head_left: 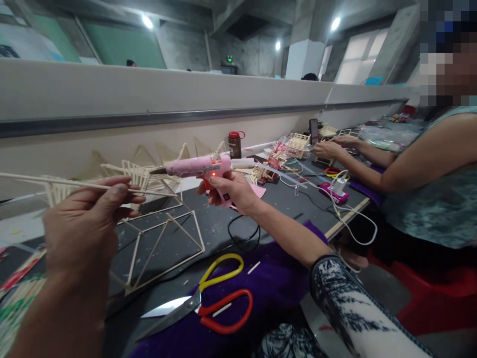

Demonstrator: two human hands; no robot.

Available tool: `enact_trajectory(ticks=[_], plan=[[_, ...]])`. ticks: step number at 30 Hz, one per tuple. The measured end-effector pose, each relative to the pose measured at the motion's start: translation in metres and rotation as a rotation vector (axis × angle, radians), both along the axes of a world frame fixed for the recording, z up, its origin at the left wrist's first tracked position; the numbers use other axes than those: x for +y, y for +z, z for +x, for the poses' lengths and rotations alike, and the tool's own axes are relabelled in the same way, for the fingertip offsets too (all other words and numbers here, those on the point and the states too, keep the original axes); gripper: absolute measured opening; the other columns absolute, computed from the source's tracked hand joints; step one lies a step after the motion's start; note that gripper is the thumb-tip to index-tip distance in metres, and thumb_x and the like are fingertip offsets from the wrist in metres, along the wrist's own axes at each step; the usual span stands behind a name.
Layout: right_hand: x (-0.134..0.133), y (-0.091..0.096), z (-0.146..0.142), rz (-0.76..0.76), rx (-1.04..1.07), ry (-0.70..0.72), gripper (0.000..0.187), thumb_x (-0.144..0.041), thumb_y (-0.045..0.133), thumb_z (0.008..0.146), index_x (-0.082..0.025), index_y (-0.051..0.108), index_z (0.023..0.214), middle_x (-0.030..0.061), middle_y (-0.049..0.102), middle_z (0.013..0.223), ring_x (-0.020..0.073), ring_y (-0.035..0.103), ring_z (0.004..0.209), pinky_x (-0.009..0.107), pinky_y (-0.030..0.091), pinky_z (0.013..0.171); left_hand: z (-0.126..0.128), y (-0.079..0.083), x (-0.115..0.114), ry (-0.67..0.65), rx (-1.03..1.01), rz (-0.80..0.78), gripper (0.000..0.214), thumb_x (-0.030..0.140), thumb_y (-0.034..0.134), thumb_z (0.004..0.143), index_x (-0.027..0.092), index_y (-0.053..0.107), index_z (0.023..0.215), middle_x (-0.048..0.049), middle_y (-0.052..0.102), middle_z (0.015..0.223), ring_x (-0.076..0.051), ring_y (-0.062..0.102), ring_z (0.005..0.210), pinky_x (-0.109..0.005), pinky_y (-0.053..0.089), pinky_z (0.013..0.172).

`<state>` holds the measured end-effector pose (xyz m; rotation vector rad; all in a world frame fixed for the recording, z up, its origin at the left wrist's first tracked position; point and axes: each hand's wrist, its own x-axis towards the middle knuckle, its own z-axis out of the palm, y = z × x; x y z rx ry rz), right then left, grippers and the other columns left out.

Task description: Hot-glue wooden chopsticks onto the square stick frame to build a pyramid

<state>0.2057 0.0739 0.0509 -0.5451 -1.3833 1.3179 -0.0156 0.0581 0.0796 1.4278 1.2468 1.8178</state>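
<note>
Between thumb and fingers, my left hand (89,219) pinches a thin wooden stick (70,182) that runs out past both sides of the hand. My right hand (233,189) is wrapped round the handle of a pink hot glue gun (186,165), its red light lit. The gun's nozzle points left, above the stick's right part; whether they touch I cannot tell. A glue stick (244,162) sticks out of the gun's back. Below lies a stick frame (201,231) on the dark table. Open scissors (197,298) with one yellow and one red handle rest on purple cloth nearest me.
Several stick structures (130,174) stand along the back at left. A brown bottle (234,145) with a red lid is by the wall. At right, a co-worker's hands (331,148) work near a phone (313,131). A magenta power strip (334,193) and loose cables lie between us.
</note>
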Motion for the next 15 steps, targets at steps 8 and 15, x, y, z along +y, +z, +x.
enact_trajectory(ticks=[8,15], plan=[[0.002,0.029,-0.021,0.061,0.091,0.001,0.035,-0.051,0.063,0.078,-0.018,0.065,0.09,0.0029,0.07,0.086,0.0074,0.054,0.057,0.022,0.046,0.053,-0.002,0.004,-0.002,-0.003,-0.014,0.016,0.007,0.021,0.073,0.07,0.016,0.073,0.075,-0.0027,0.071,0.087,-0.008,0.064,0.06,-0.013,0.049,0.045],[-0.011,0.019,-0.012,0.091,-0.005,0.038,0.038,-0.054,0.065,0.077,-0.017,0.067,0.084,0.0021,0.069,0.079,0.0077,0.054,0.057,0.021,0.045,0.053,0.0,0.005,-0.005,0.004,-0.023,0.02,0.017,0.023,0.073,0.07,0.017,0.075,0.086,-0.0023,0.07,0.08,-0.009,0.065,0.061,-0.013,0.051,0.047]])
